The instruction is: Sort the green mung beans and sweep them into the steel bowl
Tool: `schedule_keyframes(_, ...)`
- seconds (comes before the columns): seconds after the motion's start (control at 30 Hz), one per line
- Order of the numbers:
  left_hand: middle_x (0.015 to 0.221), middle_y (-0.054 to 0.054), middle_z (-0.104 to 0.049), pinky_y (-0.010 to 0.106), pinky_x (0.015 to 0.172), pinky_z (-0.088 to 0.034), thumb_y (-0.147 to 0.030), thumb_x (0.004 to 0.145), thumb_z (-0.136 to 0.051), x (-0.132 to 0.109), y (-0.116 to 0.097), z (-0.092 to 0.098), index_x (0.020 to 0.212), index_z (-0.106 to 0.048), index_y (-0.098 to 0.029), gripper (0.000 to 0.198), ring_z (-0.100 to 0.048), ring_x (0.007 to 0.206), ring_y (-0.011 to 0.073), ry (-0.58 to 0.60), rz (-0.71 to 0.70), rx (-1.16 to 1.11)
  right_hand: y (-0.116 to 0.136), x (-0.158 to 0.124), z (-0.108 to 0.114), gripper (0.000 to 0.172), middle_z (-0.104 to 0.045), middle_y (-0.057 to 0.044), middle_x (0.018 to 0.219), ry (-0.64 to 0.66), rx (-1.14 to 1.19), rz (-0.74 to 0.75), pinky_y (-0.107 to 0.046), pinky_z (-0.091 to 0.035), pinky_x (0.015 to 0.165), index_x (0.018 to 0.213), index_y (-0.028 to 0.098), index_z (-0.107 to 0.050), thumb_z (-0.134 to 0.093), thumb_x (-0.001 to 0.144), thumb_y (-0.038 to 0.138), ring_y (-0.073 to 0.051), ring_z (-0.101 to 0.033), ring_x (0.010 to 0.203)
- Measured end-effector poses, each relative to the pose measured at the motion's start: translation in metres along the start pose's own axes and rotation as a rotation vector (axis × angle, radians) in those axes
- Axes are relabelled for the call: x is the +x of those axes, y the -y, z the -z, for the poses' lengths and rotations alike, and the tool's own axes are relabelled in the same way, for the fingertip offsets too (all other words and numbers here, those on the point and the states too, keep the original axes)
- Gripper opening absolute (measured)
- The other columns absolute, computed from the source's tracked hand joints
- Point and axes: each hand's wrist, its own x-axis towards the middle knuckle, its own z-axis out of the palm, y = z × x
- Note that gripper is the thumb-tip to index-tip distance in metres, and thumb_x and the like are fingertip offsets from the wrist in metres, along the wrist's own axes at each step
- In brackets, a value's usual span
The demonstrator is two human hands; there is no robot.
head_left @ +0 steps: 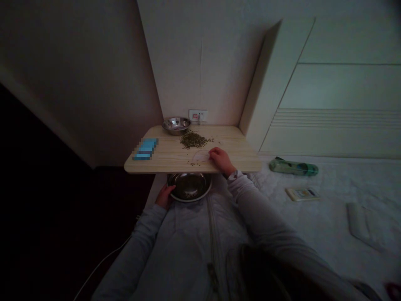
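Note:
My left hand [165, 196] grips the left rim of a steel bowl [188, 183] held just below the table's front edge. A few small grains lie in the bowl's bottom. My right hand [220, 160] is over the right front of the small wooden table [166, 159], with its fingers pinching a thin, clear, rounded sheet [201, 156] that lies close to the tabletop. Behind that sheet is a heap of small greenish-brown beans or seeds [193, 140]. Several loose ones are scattered near the front edge.
A second steel bowl [176, 125] stands at the table's back left, near a wall socket [198, 115]. On the left lies a blurred-out blue object [145, 149]. A green bottle [293, 167] and a phone-like item [302, 194] rest on the bed [328, 225] to the right.

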Motion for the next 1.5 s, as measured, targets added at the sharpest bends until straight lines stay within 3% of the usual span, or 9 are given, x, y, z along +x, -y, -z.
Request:
schedule_keyframes(0.67,0.061,0.001,-0.063,0.028,0.067,-0.046,-0.011,0.056,-0.055,-0.004,-0.005,-0.004,0.067,-0.058,-0.017,0.013,-0.06,0.074,0.0192,-0.024,-0.02,0.032,0.001,-0.002,0.001,0.014,-0.052,0.003,0.053,-0.023,0.006,-0.001,-0.022,-0.036,0.057,0.068,0.016,-0.052,-0.044,0.061,0.025,-0.009,-0.047,0.054)
schedule_keyframes(0.9,0.072,0.002,-0.065,0.028,0.063,-0.047,-0.012,0.057,-0.055,-0.004,-0.004,-0.002,0.078,-0.058,-0.018,0.022,-0.059,0.074,0.0182,-0.003,-0.011,0.036,-0.001,-0.001,0.001,0.015,-0.053,0.003,0.053,-0.022,0.023,-0.01,-0.022,-0.036,0.056,0.068,0.016,-0.052,-0.043,0.061,0.025,-0.009,-0.047,0.052)
schedule_keyframes(1.2,0.068,0.002,-0.065,0.029,0.067,-0.047,-0.01,0.06,-0.052,-0.006,-0.006,-0.006,0.081,-0.059,-0.017,0.023,-0.06,0.073,0.0183,-0.009,0.005,0.006,0.0,-0.001,0.001,0.015,-0.052,0.003,0.053,-0.03,0.016,-0.009,-0.022,-0.036,0.057,0.068,0.016,-0.052,-0.043,0.061,0.025,-0.009,-0.047,0.053)
schedule_keyframes(1.5,0.064,0.001,-0.064,0.025,0.066,-0.047,-0.007,0.055,-0.055,-0.016,-0.015,-0.012,0.066,-0.059,-0.019,0.017,-0.06,0.075,0.0184,-0.023,-0.016,0.036,-0.001,-0.001,0.001,0.015,-0.052,0.003,0.052,-0.023,0.021,-0.002,-0.021,-0.036,0.054,0.069,0.016,-0.052,-0.044,0.061,0.025,-0.008,-0.046,0.051)
